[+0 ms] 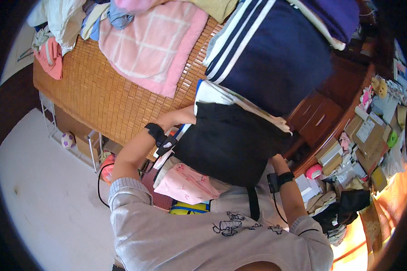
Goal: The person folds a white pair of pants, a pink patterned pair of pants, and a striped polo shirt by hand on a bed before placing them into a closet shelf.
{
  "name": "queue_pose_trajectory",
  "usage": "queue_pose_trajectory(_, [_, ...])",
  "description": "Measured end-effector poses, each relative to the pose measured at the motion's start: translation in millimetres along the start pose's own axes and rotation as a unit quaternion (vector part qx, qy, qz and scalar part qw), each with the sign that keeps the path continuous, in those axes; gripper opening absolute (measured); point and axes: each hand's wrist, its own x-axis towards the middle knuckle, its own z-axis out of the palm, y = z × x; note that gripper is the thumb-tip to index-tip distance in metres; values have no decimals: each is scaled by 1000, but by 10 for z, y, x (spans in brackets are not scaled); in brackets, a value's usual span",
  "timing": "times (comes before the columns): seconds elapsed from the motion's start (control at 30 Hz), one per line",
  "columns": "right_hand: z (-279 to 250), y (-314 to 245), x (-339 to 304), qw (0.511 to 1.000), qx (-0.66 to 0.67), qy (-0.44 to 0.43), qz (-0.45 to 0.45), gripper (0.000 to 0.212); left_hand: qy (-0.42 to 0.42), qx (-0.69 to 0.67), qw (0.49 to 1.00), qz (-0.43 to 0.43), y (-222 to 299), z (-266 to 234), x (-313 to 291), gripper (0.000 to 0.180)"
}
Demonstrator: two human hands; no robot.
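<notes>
A black garment (233, 140) is spread between my hands at the near edge of the bed, its exact kind unclear. My left hand (186, 116) grips its upper left edge, the fingertips partly hidden by the cloth. At its lower right side my right hand (278, 161) holds the edge, with most of its fingers out of sight. A dark strip of cloth (253, 203) hangs from it toward my lap. Behind lie white folded cloth (212, 93) and a navy garment with white stripes (271, 63). Pink printed fabric (185, 184) shows below the black garment.
A bamboo mat (108, 86) covers the bed, with a pink checked blanket (151, 45) and heaped clothes (61, 22) at the far side. To the right, a wooden cabinet (314, 115) stands beside cluttered boxes (366, 135). A white rack (92, 151) is at left.
</notes>
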Motion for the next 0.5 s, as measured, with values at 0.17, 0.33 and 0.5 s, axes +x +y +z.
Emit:
queue_pose_trajectory(0.17, [-181,-5,-445,994,103,3,-34,42,-23,61,996,-54,331,445,179,57])
queue_pose_trajectory(0.33, [-485,-125,-1039,986,148,26,-73,44,-73,30,995,65,400,940,397,65])
queue_pose_trajectory(0.5, [-786,-186,-1609,976,175,43,-118,46,-94,73,990,73,340,1419,526,73])
